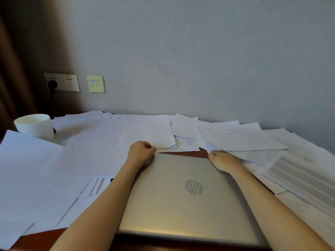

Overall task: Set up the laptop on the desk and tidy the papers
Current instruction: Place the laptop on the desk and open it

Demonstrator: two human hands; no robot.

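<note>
- laptop (190, 196): one, lid closed, flat on the table (201, 153), centre near edge, with sheets left, right and behind.
- left hand (141, 153): fingers curled at the lid's far-left corner. right hand (224, 161): bent over the far-right corner. Can't tell if either actually grips the edge.
- Likely rigid, fairly heavy, with a slick metal lid; take it by the side edges, two-handed.
- papers (90, 142): light, floppy, slide easily. Overlapping, so no exact count; a dozen-plus.
- cup (35, 125): one, far left among the sheets; tip risk.
</note>
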